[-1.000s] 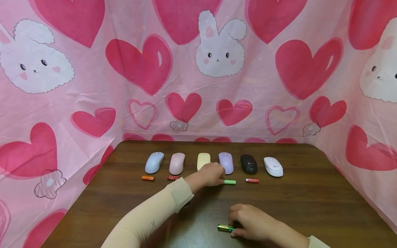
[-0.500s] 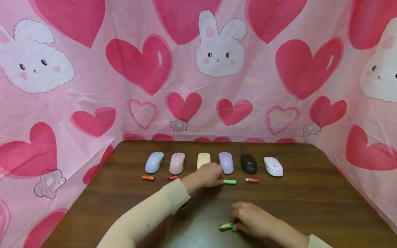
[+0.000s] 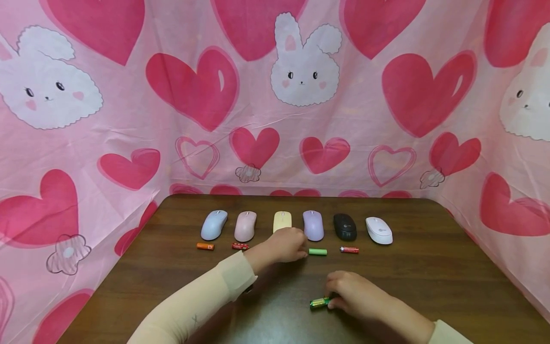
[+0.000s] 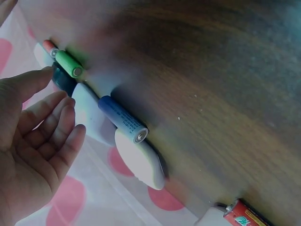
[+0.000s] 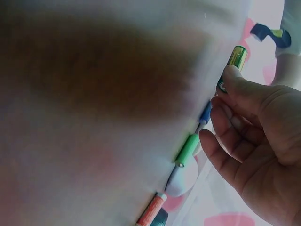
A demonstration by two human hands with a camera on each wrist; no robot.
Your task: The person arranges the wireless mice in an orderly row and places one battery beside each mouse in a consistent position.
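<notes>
My left hand [image 3: 287, 244] hovers over the middle of the row, fingers loosely bent and holding nothing in the left wrist view. Close by its fingertips lies a light green battery [image 3: 317, 252]. Under that hand, hidden in the head view, a blue battery [image 4: 123, 120] lies before the yellow mouse [image 3: 282, 221]. My right hand [image 3: 358, 295] pinches a green and gold battery [image 3: 319, 303] by one end between thumb and fingers, nearer the front of the table. That battery [image 5: 237, 57] sticks out past the thumb in the right wrist view.
Along the back of the wooden table [image 3: 408, 286] stand a light blue mouse [image 3: 214, 225], pink mouse [image 3: 245, 226], purple mouse [image 3: 313, 225], black mouse [image 3: 345, 227] and white mouse [image 3: 379, 231]. An orange battery [image 3: 205, 246] and two red batteries, one at right [image 3: 349, 250], lie before them.
My left hand has drawn slightly left, away from the light green battery. My right hand has moved forward and a little right with the green and gold battery.
</notes>
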